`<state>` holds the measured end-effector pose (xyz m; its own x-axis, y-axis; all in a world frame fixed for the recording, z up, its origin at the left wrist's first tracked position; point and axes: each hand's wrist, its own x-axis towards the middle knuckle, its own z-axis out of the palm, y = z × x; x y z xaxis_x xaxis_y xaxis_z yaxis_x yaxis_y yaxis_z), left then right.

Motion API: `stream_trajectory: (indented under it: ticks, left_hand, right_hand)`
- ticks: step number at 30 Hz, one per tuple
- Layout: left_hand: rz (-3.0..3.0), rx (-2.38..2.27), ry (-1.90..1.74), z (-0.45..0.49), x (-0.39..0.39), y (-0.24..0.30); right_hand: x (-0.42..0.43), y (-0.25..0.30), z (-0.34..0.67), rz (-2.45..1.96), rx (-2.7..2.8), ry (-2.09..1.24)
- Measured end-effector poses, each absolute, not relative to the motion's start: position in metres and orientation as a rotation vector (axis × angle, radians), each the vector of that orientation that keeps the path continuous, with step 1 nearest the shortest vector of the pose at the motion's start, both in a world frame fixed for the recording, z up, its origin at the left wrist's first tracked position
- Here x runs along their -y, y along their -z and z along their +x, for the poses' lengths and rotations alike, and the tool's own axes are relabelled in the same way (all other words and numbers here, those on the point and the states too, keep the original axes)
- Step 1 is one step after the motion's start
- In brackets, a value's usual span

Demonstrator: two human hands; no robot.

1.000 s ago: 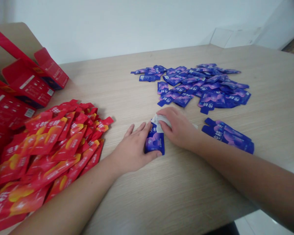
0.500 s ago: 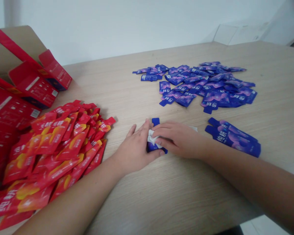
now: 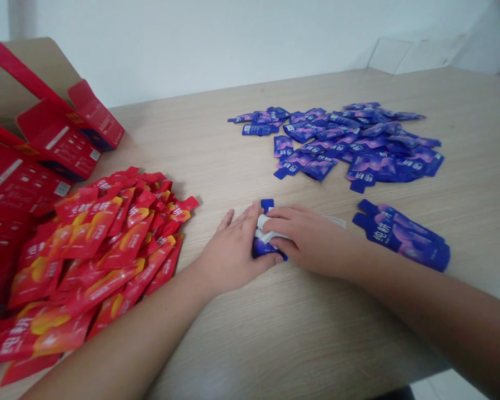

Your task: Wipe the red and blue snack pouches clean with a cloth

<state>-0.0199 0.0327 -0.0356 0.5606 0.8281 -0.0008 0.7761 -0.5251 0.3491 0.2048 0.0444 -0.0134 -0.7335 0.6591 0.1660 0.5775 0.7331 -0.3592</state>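
Note:
Flat on the table lies a small blue pouch (image 3: pixel 261 249), partly covered by both hands. My left hand (image 3: pixel 233 250) rests along its left side, fingers stretched out and thumb across its lower edge. Over the pouch, my right hand (image 3: pixel 308 239) is closed on a crumpled white tissue (image 3: pixel 265 229), pressing it against the pouch's face. A loose end of the tissue shows beyond the knuckles. To the right lie blue-purple spouted pouches (image 3: pixel 408 236), overlapping one another and apart from my hand.
A heap of red-orange sachets (image 3: pixel 104 233) covers the left side, beside open red cardboard boxes (image 3: pixel 66 139). Many more blue-purple pouches (image 3: pixel 370 161) are piled at the back right. A white wall (image 3: pixel 233 44) borders the table (image 3: pixel 216 344).
My right hand has shifted slightly on the pouch, and more of the white tissue shows. My left hand keeps its place. The whole view has moved a little.

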Motion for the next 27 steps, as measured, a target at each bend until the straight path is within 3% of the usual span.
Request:
stream_trajectory:
  ticks: [12, 20, 27]
  left_hand:
    - [2.447, -1.324, -0.215, -0.019, -0.033, 0.032]
    - [2.458, -1.288, -0.284, -0.022, -0.032, 0.039]
    - [2.462, -1.31, -0.267, -0.022, -0.032, 0.035]
  right_hand:
    - [-0.068, 0.029, 0.214, -1.171, 2.347, -0.436]
    - [-0.041, 0.011, 0.2, -0.746, 2.572, -0.702]
    - [-0.04, 0.016, 0.203, -0.927, 2.454, -0.74]
